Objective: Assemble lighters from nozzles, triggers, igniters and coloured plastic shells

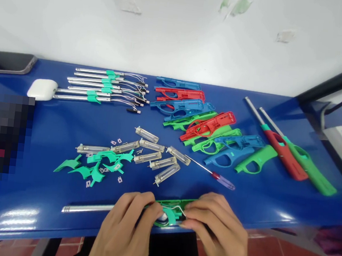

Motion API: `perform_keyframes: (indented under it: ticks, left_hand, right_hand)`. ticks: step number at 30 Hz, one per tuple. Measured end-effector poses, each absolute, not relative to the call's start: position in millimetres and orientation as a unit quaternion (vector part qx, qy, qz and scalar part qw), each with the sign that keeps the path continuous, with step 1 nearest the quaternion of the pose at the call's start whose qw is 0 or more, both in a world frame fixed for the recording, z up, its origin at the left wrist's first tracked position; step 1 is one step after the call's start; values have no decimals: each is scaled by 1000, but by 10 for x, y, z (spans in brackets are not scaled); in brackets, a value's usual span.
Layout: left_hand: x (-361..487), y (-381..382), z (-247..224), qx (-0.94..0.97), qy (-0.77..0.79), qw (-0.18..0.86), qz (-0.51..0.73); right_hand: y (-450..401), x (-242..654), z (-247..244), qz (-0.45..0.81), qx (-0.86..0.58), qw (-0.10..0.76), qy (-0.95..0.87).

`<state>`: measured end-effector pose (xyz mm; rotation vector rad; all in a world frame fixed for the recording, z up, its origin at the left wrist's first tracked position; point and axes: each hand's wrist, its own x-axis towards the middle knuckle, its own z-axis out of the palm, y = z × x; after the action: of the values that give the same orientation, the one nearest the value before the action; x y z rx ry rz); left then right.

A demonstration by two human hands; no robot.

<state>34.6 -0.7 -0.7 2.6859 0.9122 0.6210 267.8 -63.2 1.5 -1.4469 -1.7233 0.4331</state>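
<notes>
A partly assembled green stick lighter (166, 219) lies at the table's near edge, its inside facing up. Its silver tube (87, 208) points left. My left hand (130, 225) is closed around the front of the body, with thumb and fingertips by the light-green trigger (171, 217). At the handle end, my right hand (218, 226) is closed, fingertips pressed together on the body where a thin white wire (177, 207) runs to them. What lies under those fingertips is hidden. Loose light-green triggers (96, 171) and clear fuel tanks (166, 173) lie beyond my hands.
Several tubes with wires (93, 83) lie at the back left beside a white case (42, 89). Red, blue and green shell halves (211, 124) spread across the middle. A screwdriver (223, 181) lies before them; two whole lighters (287, 152) rest at right. A wall stands behind.
</notes>
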Motion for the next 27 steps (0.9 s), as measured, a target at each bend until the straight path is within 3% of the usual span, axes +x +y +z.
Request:
perform_keyframes:
  ticks: [11,27]
  left_hand:
    - [317,19,-33,917,302,149,213]
    - [271,56,-19,922,292,133,216]
  right_hand:
    - [-631,2669,66,161,-583,401,-688]
    - [-569,2565,154,138,-585,305,-739]
